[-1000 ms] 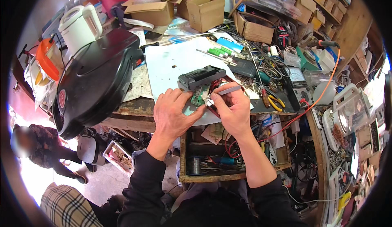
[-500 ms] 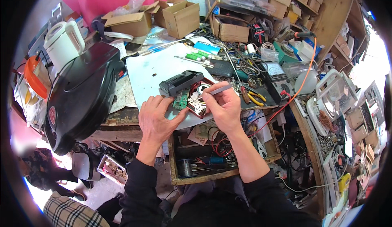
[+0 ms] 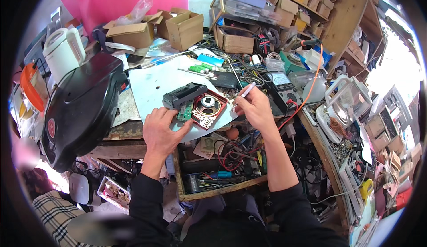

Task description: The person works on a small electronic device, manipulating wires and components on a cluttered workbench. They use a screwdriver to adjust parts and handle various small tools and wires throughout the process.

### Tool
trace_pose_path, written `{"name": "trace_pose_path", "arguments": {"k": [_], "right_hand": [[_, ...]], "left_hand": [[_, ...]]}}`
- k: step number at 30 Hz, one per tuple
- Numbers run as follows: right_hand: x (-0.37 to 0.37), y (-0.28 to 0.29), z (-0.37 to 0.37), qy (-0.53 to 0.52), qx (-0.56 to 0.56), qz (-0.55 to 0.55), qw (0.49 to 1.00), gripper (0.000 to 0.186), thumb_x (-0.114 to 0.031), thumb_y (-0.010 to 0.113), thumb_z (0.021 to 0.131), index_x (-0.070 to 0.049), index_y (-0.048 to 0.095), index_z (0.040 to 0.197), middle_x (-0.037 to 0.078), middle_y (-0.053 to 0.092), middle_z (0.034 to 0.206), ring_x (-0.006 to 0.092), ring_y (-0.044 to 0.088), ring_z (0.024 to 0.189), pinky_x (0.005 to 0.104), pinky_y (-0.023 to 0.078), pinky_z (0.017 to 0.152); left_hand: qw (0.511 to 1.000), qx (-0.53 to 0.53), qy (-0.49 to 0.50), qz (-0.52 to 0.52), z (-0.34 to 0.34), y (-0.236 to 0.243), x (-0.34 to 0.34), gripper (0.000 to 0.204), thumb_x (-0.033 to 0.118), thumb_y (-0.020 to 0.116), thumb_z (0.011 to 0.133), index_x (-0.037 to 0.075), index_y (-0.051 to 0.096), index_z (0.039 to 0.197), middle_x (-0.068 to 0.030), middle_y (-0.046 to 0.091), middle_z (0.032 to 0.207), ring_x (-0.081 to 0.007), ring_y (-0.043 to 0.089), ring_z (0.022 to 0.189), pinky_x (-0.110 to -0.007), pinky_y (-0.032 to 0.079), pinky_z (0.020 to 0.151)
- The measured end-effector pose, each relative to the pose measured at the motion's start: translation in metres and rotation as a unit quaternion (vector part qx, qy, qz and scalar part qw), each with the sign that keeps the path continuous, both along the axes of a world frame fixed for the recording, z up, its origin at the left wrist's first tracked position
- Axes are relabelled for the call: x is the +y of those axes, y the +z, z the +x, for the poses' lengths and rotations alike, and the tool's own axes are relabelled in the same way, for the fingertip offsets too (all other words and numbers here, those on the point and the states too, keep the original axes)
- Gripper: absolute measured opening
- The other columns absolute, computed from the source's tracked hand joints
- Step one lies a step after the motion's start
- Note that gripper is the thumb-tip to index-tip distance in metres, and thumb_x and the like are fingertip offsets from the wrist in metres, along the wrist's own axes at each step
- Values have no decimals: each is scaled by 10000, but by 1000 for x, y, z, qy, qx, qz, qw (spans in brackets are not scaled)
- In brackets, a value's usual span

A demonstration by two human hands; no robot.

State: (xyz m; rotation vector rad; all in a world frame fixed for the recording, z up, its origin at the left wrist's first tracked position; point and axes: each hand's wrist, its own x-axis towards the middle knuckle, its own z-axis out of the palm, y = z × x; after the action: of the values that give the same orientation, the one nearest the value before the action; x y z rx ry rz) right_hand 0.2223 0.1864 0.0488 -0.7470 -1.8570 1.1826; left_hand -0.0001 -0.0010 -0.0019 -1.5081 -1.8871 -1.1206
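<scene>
An opened small radio lies on a white sheet [image 3: 149,80] on the bench. Its red half-case [image 3: 220,113] holds a round speaker [image 3: 208,105], and a black half-case [image 3: 183,95] sits tilted beside it. Between the halves is a green circuit board [image 3: 185,111]. My left hand [image 3: 162,129] grips the radio at the board and the red case's near left corner, thumb and fingers on either side. Just right of the red case, my right hand [image 3: 254,109] pinches slim metal tweezers [image 3: 247,89], pointing down toward the sheet and apart from the radio.
An open drawer [image 3: 222,191] with wires and a solder spool sits below the bench edge. Batteries [image 3: 200,69], tangled tools and an analog meter [image 3: 281,81] lie beyond. A big black lidded appliance [image 3: 84,109] stands left, cardboard boxes [image 3: 184,30] behind.
My right hand has drawn back to the right, taking the tweezers off the speaker case, which now shows fully. My left hand keeps its hold. The whole view has shifted slightly.
</scene>
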Motion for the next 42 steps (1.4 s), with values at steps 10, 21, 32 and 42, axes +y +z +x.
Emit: {"name": "trace_pose_path", "arguments": {"k": [10,21,32,42], "right_hand": [[4,12,0,-16,-57,64,996,205,-127,702,1011,58,623,1048,134,760,853,180,733,596,327,545,526],[7,15,1,-62,-238,140,959,313,-256,824,912,52,771,896,201,739,742,321,745,694,431,589,723],[-31,24,56,31,-230,188,954,224,-190,750,984,33,755,962,76,716,734,154,722,718,338,558,660],[5,-107,46,127,-467,332,809,519,-40,647,909,-203,694,1399,266,682,1299,455,735,1076,536,600,938]], "left_hand": [[1000,-20,3,-17,-1,-1,-1,417,424,905,784,65,777,952,-65,670,908,-279,626,869,-420,479,766],[1000,-26,-1,-15,-1,0,2,406,419,896,797,64,775,952,-69,669,898,-288,636,864,-425,491,776],[1000,-25,-1,-2,-3,-5,-2,415,403,912,793,54,778,971,-56,666,870,-263,643,840,-410,488,754],[1000,-28,-6,-2,-1,-1,3,411,426,902,786,73,777,955,-40,663,853,-263,630,835,-411,480,755]]}}
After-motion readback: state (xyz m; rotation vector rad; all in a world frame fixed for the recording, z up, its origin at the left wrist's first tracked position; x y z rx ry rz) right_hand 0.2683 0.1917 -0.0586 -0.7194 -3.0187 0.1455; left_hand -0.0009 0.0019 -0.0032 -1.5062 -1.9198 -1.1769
